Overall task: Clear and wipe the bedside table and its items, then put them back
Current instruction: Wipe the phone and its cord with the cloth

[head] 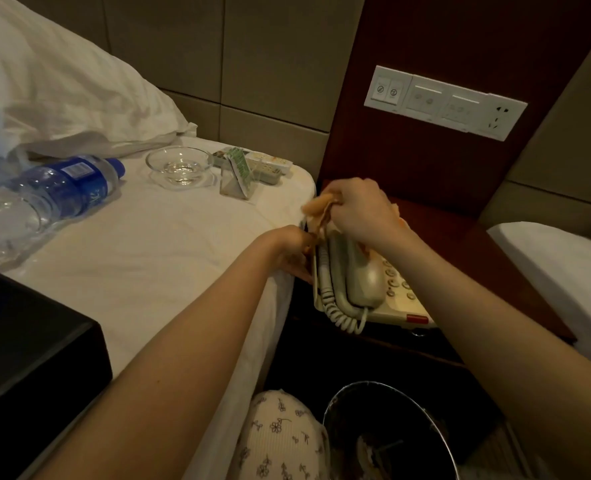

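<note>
A: What's over on the bed (155, 244)?
B: A water bottle (62, 188), then a glass dish (179, 168).
A: And the hands?
B: Left hand (292, 252) pinches the phone cord (316, 271) beside the telephone (363, 282); right hand (360, 209) grips a cloth (318, 206) above the handset, on the table (488, 258).

Cream telephone (363, 282), blue-labelled bottle (55, 192), floral trousers (280, 434).

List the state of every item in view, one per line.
telephone: on the bedside table, handset cradled
cloth: bunched in right hand
left hand: at the phone's side
water bottle: lying on the bed, capped
glass dish: upright on the bed
</note>
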Available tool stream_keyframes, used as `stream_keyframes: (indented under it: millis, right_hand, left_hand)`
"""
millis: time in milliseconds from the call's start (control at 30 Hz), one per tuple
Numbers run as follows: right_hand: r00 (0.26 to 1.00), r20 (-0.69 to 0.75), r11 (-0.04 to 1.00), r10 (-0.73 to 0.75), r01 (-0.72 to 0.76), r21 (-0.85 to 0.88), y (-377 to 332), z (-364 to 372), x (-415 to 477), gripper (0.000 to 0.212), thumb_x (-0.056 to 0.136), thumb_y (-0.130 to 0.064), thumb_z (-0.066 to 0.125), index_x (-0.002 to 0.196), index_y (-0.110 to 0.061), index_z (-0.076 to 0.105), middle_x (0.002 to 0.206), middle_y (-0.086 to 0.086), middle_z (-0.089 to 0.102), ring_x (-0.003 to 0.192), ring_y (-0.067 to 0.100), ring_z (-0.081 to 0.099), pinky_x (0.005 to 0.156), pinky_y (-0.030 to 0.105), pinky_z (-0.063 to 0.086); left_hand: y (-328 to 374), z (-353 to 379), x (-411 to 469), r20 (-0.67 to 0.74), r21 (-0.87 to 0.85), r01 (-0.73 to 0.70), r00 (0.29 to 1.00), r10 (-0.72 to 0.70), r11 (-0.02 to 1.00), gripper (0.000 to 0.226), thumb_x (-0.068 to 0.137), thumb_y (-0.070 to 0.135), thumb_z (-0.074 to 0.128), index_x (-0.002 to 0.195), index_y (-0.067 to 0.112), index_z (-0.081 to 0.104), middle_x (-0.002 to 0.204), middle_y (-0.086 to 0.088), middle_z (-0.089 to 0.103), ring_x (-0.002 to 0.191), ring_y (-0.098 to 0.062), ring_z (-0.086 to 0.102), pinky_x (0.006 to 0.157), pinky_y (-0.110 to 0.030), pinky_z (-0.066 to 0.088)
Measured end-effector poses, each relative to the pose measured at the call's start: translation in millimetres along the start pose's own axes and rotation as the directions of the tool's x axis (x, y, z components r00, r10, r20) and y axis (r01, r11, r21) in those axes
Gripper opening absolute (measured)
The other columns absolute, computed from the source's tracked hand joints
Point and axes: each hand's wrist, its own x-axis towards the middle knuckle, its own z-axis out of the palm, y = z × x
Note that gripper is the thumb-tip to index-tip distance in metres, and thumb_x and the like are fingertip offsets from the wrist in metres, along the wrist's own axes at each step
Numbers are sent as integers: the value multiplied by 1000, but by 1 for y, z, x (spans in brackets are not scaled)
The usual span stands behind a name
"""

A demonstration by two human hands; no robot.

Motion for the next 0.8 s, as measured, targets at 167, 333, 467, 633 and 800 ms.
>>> stream_keyframes:
  millis: [167,333,467,633,800]
  right_hand:
    - [983,104,949,-148,171,-265,-6,25,48,37,88,-7,44,120,-21,57,127,8,48,117,30,40,94,44,34]
    - [899,432,692,-73,357,-627,-21,43,53,32,92,-15,46,123,-9,54,133,14,42,125,31,34,101,46,30]
    - [886,460,728,-63,356,-586,-25,36,49,30,92,-13,45,119,-5,55,129,15,44,121,31,36,96,42,33]
    - [893,441,804,-92,328,-497,-15,25,37,19,90,-15,44,99,-12,61,119,12,50,104,28,39,85,37,31]
    - [898,418,775,-137,360,-518,-13,23,22,30,92,-25,45,116,-12,58,122,11,49,115,28,38,91,38,33]
  left_hand:
    - [0,1,4,5,-54,16,1000,-16,998,22,102,12,33,119,3,44,76,-9,49,67,-25,56,82,-46,46]
    - [1,-3,7,47,-72,87,995,-84,994,23,102,18,37,94,1,50,72,-10,47,102,-41,58,78,-43,47]
    - [0,-7,9,105,-68,99,990,-92,993,25,102,20,38,108,-1,50,78,-12,49,108,-40,56,83,-43,47]
    - [-1,-8,14,110,-58,85,991,-79,995,31,102,18,32,123,0,46,83,-11,54,69,-25,57,55,-34,57]
    - [2,-17,10,163,-223,221,969,-187,950,55,99,34,20,132,-4,41,119,-25,54,114,-45,52,75,-41,51]
